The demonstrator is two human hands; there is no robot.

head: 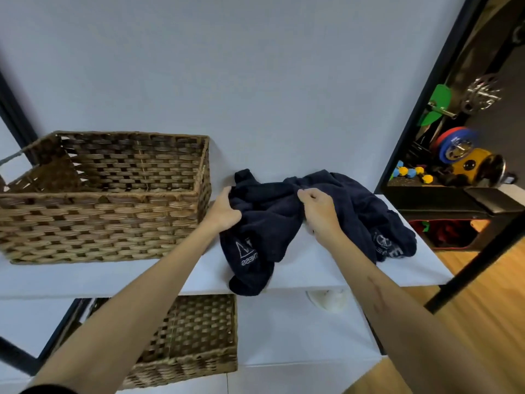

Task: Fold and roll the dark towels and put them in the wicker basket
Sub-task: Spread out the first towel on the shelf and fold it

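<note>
Both forearms reach forward to the crumpled dark navy towels [272, 220] heaped on the white shelf [326, 268]. Left hand [224, 213] grips one bunched edge, right hand [318, 209] pinches a fold, probably to pull one towel free for folding. Beside them, just left, the large woven wicker basket [108, 220] waits empty.

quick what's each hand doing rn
Left hand: gripping the dark towels at their left edge.
Right hand: pinching the towels near the middle.
</note>
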